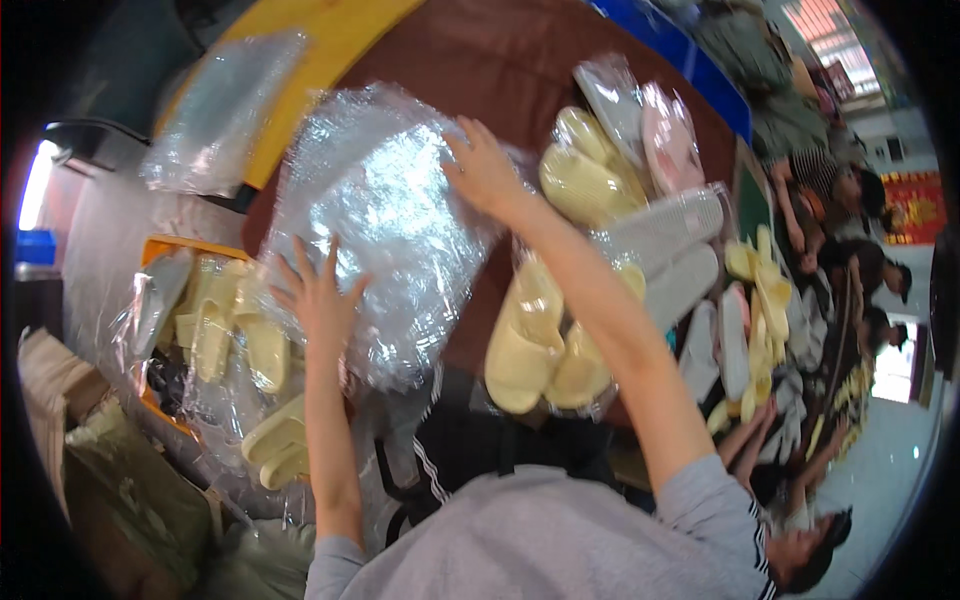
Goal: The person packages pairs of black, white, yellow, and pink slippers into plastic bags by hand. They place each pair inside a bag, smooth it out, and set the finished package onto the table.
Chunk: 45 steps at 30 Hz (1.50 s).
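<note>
A stack of clear plastic bags (390,200) lies on the brown tabletop (480,50) before me. My left hand (322,295) is at the near left edge of the stack, fingers spread and holding nothing. At the far right edge of the stack, my right hand (485,172) rests with its fingers apart. A pair of pale yellow slippers (530,340) in clear wrap lies under and beside my right forearm. Beyond that forearm are more bagged slippers: a yellow pair (590,180), a pink one (672,140) and long grey ones (660,225).
An orange crate (165,412) at left holds bagged yellow and grey slippers. More clear bags (225,110) lie on a yellow surface (300,35) at the far left. Loose yellow and grey slippers (765,290) are heaped at right, where several other people work along the table.
</note>
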### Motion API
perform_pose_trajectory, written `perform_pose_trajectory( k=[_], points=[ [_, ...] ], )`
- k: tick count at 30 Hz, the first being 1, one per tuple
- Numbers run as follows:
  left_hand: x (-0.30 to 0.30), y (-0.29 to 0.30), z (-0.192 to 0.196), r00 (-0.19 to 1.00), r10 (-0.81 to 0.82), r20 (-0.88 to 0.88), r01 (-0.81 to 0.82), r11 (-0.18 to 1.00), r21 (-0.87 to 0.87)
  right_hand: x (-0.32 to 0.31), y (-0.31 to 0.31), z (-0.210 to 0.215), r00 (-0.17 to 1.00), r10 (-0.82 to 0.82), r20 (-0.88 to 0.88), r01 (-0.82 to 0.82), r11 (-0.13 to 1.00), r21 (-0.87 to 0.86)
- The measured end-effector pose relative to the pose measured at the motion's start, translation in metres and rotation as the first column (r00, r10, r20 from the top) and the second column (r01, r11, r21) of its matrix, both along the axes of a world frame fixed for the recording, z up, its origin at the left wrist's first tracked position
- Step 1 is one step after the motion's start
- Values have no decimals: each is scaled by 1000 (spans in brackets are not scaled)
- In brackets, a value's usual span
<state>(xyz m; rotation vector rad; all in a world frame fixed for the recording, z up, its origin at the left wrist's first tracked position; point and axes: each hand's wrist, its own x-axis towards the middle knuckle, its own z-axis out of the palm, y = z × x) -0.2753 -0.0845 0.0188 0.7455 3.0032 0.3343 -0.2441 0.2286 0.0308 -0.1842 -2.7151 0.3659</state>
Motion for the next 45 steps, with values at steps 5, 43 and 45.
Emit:
perform_pose_trajectory(
  k=[5, 43, 45],
  points=[
    [9, 15, 46, 992, -22, -127, 40, 990, 138, 181, -2, 117, 993, -118, 13, 115, 927, -356],
    [280, 42, -13, 374, -516, 770, -748, 322, 580, 480, -1, 40, 789, -614, 23, 295, 345, -891],
    [281, 42, -9, 404, -531, 745, -689, 358, 630, 481, 16, 17, 863, -504, 38, 184, 244, -952]
  ],
)
